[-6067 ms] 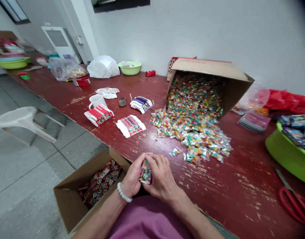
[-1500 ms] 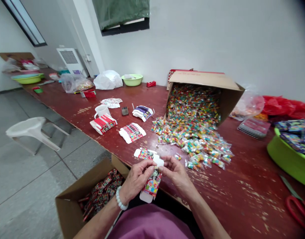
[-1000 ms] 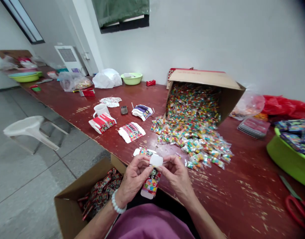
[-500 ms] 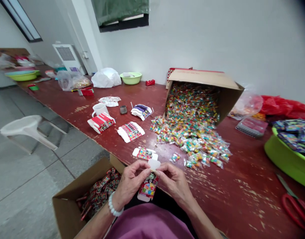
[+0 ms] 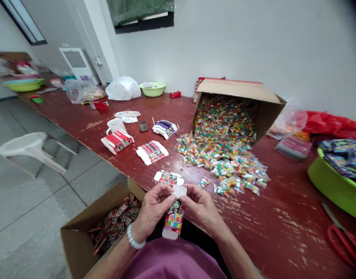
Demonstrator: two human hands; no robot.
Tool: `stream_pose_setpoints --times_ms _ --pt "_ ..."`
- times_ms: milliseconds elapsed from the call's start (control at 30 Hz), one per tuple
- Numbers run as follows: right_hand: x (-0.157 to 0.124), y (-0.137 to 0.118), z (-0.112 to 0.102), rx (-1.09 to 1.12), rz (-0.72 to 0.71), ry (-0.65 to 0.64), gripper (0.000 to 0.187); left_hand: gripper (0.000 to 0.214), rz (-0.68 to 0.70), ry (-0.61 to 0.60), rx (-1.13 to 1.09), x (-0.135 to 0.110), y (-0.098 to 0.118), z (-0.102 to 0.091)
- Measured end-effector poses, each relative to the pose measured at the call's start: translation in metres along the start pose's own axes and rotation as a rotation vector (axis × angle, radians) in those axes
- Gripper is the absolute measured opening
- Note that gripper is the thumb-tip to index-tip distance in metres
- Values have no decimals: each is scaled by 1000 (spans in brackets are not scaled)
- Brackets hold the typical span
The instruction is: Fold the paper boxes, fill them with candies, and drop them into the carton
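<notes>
My left hand [image 5: 153, 207] and my right hand [image 5: 201, 205] both pinch a small printed paper box [image 5: 173, 217] at the near table edge, its white top flap [image 5: 179, 190] open between my fingertips. A flat unfolded box blank [image 5: 168, 178] lies on the table just beyond my hands. A single small candy packet [image 5: 204, 182] lies right of it, in front of a big heap of candy packets [image 5: 224, 162] spilling from a tipped cardboard carton [image 5: 244, 93].
An open cardboard box [image 5: 90, 232] of finished small boxes stands below the table at my left. Stacks of box blanks [image 5: 152, 151], a white mug [image 5: 115, 125], a green basin [image 5: 335, 186] and red scissors [image 5: 342, 242] sit on the red table. A white plastic stool [image 5: 26, 145] stands on the floor.
Six seconds ago my hands closed round a finished box; now they hold a fresh one with its top flap open. A flat blank has appeared on the table beyond them.
</notes>
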State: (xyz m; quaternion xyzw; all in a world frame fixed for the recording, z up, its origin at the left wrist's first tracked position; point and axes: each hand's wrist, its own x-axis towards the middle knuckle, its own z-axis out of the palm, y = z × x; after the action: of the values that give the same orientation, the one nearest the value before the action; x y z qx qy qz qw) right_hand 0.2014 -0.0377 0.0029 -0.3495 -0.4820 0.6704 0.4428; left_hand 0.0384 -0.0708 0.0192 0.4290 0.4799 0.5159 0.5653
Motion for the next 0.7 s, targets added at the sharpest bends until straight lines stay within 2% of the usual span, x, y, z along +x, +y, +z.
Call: stream_pose_setpoints --times_ms 67,167,233,300,400,500,633,700 --pt "0 0 -1 -61 -4 -10 21 30 -19 12 -108 1 -1 1" --pt "-1 0 -2 -131 -101 53 20 37 -97 -32 -235 -1 2 4" --pt "-2 0 -2 -161 -139 78 21 33 -206 -102 -292 -3 3 7" --pt "-3 -2 -2 -215 -155 70 21 38 -336 -145 -305 -6 2 10" --pt "-5 -8 -2 -404 -259 4 17 52 -432 -108 -285 -7 -4 13" --pt "-4 -14 -3 -524 -332 -2 18 55 -398 -67 -247 -5 -9 17" --pt "1 -16 -3 -542 -228 51 15 61 -299 -63 -108 -2 -8 19" --pt "3 -17 -2 -482 -146 43 17 65 -261 -76 -24 -2 -6 18"
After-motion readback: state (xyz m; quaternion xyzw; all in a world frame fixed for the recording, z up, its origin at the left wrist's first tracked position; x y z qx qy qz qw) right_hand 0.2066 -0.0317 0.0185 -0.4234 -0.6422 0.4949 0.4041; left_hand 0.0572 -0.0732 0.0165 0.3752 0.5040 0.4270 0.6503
